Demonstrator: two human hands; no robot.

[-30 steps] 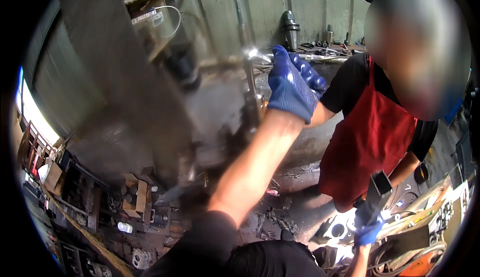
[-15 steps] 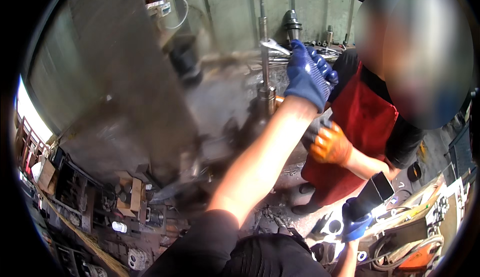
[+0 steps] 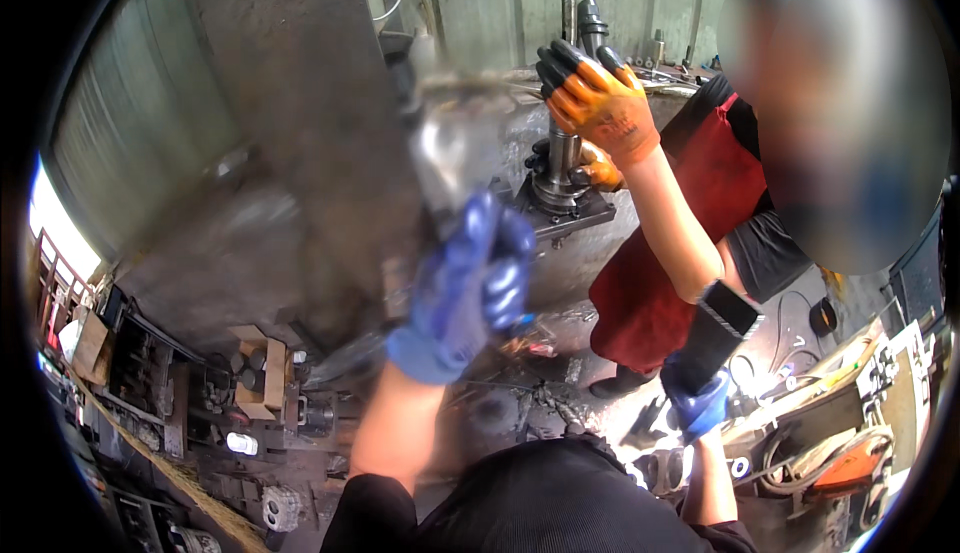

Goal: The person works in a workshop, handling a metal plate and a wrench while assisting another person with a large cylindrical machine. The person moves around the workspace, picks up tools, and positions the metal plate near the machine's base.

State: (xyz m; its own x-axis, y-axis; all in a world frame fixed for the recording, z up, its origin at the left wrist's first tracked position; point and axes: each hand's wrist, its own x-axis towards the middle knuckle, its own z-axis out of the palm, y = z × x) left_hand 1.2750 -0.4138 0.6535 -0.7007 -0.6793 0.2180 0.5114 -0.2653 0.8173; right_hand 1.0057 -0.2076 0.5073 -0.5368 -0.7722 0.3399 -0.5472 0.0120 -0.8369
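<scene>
My left hand [image 3: 465,288], in a blue coated glove, is raised left of center and closed around a wrench [image 3: 440,158]. Motion smears the wrench's bright upper end. Low on the right, my right hand [image 3: 697,400], also blue-gloved, grips a black rectangular box-shaped piece [image 3: 722,328] that tilts upward. Beyond my left hand a metal shaft assembly [image 3: 557,168] stands upright on a dark base plate [image 3: 570,218]. A co-worker's orange-and-black gloved hand [image 3: 605,103] is in front of the shaft, hiding part of it. Their other hand [image 3: 597,168] touches the assembly lower down.
A dark upright panel [image 3: 300,103] blocks much of the left side. The co-worker in a red apron [image 3: 650,303] stands at right. An open cardboard box [image 3: 262,373] and metal parts lie lower left. A cluttered bench with hoses [image 3: 830,433] is lower right. A tool holder [image 3: 591,23] stands behind.
My left hand has moved left and down, away from the shaft, with the wrench. The co-worker has raised one gloved hand to the shaft. My right hand still grips the black piece.
</scene>
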